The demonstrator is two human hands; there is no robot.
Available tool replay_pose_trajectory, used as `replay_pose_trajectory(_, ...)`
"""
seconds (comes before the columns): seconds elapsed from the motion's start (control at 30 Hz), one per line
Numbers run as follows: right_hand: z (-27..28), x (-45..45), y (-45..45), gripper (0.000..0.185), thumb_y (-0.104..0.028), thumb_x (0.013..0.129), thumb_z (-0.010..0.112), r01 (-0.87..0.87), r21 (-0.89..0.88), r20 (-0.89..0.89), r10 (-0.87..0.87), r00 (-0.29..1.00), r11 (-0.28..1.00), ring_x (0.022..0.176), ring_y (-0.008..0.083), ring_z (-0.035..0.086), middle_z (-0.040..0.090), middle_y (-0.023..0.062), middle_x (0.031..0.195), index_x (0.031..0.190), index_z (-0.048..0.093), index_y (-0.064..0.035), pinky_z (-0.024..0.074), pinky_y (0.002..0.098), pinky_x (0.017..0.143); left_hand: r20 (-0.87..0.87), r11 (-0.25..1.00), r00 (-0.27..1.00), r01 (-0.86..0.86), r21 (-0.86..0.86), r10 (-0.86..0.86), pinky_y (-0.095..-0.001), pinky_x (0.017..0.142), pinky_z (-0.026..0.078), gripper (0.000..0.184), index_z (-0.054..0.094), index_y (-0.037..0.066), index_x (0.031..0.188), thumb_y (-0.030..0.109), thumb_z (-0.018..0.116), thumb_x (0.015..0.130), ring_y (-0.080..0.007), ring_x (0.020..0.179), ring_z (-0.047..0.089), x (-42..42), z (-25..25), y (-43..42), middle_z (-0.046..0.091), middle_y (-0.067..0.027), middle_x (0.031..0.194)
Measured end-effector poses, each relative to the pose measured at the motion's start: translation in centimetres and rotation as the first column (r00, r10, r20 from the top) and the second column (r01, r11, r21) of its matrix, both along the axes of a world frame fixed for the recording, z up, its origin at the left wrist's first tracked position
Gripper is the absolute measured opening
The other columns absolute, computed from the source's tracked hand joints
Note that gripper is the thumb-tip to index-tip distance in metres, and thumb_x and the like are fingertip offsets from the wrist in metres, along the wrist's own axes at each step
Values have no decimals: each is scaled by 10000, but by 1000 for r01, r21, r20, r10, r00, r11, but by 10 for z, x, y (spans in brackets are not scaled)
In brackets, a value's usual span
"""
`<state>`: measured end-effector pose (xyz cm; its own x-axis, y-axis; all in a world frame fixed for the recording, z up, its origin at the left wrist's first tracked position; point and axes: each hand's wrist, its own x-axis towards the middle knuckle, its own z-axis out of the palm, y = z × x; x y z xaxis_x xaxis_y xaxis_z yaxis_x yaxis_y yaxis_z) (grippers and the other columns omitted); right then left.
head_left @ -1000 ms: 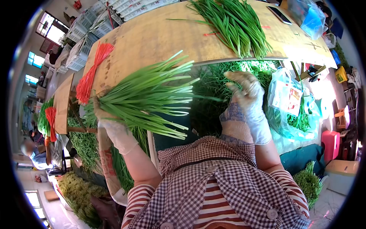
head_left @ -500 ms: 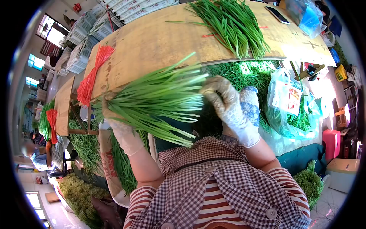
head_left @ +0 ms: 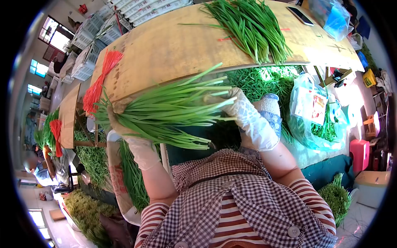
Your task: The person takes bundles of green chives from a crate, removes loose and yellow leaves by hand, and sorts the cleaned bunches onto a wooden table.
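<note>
My left hand (head_left: 120, 120), in a pale glove, is wrapped round the leafy part of a bunch of green stalks (head_left: 165, 109). The pale stalk ends fan out to the right over my lap. My right hand (head_left: 235, 105), also gloved, has its fingers closed among those ends, gripping some of them. A second bunch of green stalks (head_left: 252, 31) lies at the back of the wooden table (head_left: 165, 45), with a red tie under it. A bundle of red ties (head_left: 102, 80) rests at the table's left edge.
A phone (head_left: 300, 15) and a plastic bag (head_left: 328, 18) are at the table's far right. Loose greens (head_left: 269, 80) lie beneath the table edge, beside a hanging bag (head_left: 316, 111). White crates (head_left: 144, 12) are stacked behind. Another person (head_left: 43, 173) sits at far left.
My right hand has moved left and closed on the stalk ends; it was apart from them a second ago. The bunch in my left hand has shifted slightly right.
</note>
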<state>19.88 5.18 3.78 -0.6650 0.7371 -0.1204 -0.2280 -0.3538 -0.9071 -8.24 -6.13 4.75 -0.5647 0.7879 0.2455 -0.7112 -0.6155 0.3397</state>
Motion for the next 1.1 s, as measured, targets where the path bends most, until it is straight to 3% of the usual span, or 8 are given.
replay_pose_trajectory(0.17, -1, 2, -14, 240, -182, 861, 697, -33, 167, 183, 2, 983, 985, 866, 143, 662, 721, 98, 937, 1001, 709, 12, 523, 269, 789, -94, 982, 986, -151, -114, 141, -408, 923, 451, 252, 493, 146, 713, 247, 553, 936, -160, 844, 567, -1, -6, 3, 540, 41, 712)
replay_pose_trajectory(0.27, -15, 28, -9, 230, -179, 842, 692, 20, 174, -12, -18, 1000, 985, 870, 153, 657, 716, 111, 891, 972, 717, 9, 504, 273, 823, 9, 985, 990, 136, 109, -138, -413, 1011, 414, 200, 528, 152, 763, 249, 554, 936, -116, 874, 570, -15, -14, -1, 564, 60, 772)
replay_pose_trajectory(0.4, -38, 79, 36, 237, -229, 832, 688, 311, 175, -406, -220, 887, 934, 811, 195, 672, 710, 112, 834, 866, 722, 3, 508, 289, 798, -42, 987, 990, -139, -78, 136, -387, 1030, 398, 170, 538, 156, 796, 243, 561, 939, -88, 883, 564, -27, -13, -16, 564, 66, 808)
replay_pose_trajectory(0.47, -43, 90, 48, 207, -220, 812, 709, 419, 543, 309, -637, 706, 728, 777, 225, 687, 714, 84, 803, 839, 725, -15, 530, 335, 770, -64, 965, 977, -212, -157, 204, -370, 1029, 397, 159, 537, 158, 806, 235, 564, 942, -76, 884, 559, -12, -7, -20, 560, 69, 821)
replay_pose_trajectory(0.5, -56, 94, 56, 163, -186, 811, 729, 96, 789, 534, -755, 379, 606, 767, 201, 693, 725, 59, 806, 871, 729, -34, 540, 340, 756, -74, 959, 974, -225, -170, 215, -361, 1028, 397, 153, 537, 158, 811, 232, 566, 943, -70, 885, 556, -6, -7, -20, 559, 71, 827)
replay_pose_trajectory(0.63, -29, 61, 25, 194, -125, 854, 698, 155, 421, 198, -257, 946, 894, 868, 136, 659, 718, 89, 996, 1022, 713, -29, 530, 285, 795, -73, 983, 986, -157, -96, 151, -326, 1026, 395, 133, 536, 162, 832, 217, 572, 947, -47, 887, 546, 1, -18, -17, 553, 77, 852)
replay_pose_trajectory(0.87, 0, 13, -8, 340, -105, 862, 695, -317, 135, 232, 281, 931, 939, 871, 106, 643, 714, 105, 981, 1172, 634, 20, 525, 260, 791, 263, 829, 854, 287, 480, -448, -250, 709, 459, 202, 469, 73, 769, 101, 555, 950, -107, 684, 494, 9, 3, 6, 480, 3, 707)
replay_pose_trajectory(1.1, -33, 25, 3, 193, -91, 921, 565, -96, 536, 314, -92, 945, 839, 886, 180, 656, 708, 100, 924, 1067, 663, -12, 519, 306, 862, 294, 985, 944, 117, 128, -150, -247, 772, 458, 171, 493, 76, 788, 113, 568, 937, -116, 755, 515, 24, 14, -2, 503, -14, 748)
